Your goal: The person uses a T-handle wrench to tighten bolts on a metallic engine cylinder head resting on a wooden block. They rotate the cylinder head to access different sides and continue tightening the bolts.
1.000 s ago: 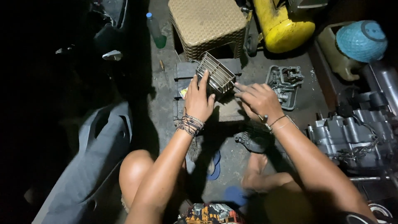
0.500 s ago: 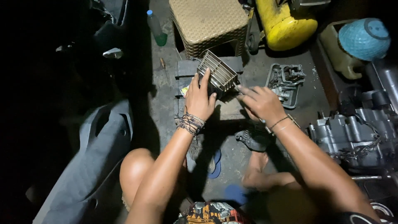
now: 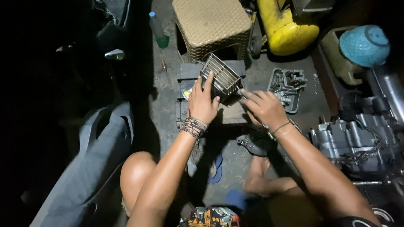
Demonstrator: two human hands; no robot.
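**Hands on a finned engine cylinder, centre of the frame**

Hands meet just above the middle of the frame, where we see a finned metal engine cylinder [image 3: 222, 77] tilted on dark blocks [image 3: 190, 71] set on the concrete floor. Our view shows the left hand [image 3: 203, 101] laid flat against the near side of the cylinder, fingers spread and pressing on the fins, bracing rather than wrapping around it. Braided bands [image 3: 192, 126] circle that wrist. The right hand [image 3: 264, 108] sits just right of the cylinder, curled around a thin metal tool [image 3: 240, 93] whose tip points at the cylinder's lower right edge; we cannot tell whether the tip touches the metal.

Above the cylinder, at the top centre, we find a woven wicker stool [image 3: 212, 25]. A plastic bottle [image 3: 158, 30] with green liquid stands to its left, and a yellow tank [image 3: 286, 25] lies to its right. Right of the hands lies a grey cast engine cover [image 3: 288, 87], flat on the floor. At the right edge we see a larger engine block [image 3: 353, 141] with a chain draped over it, and in the upper right corner a teal mesh basket [image 3: 364, 45]. A dark grey plastic panel [image 3: 90, 164] fills the lower left.
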